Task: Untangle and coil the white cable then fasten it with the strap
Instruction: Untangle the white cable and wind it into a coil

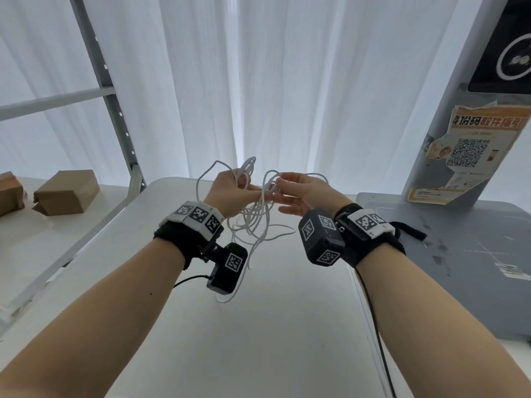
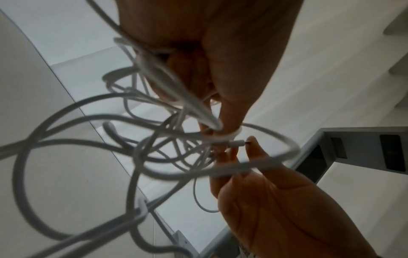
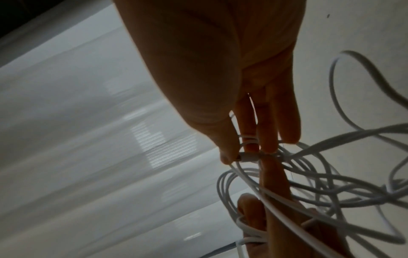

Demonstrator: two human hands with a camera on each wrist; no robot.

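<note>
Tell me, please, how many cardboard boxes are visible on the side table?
2: one cardboard box left of the white table, another cut off at the frame's left edge. More may be hidden.

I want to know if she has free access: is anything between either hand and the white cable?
Nothing visible: the left hand grips a bunch of white cable loops, and the right hand pinches the cable beside it.

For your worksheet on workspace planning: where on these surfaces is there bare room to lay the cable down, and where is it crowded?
Free: the white table, between the forearms below the hanging white cable. Crowded: the left shelf with the cardboard boxes; between the left hand and the right hand, loops fill the air.
</note>
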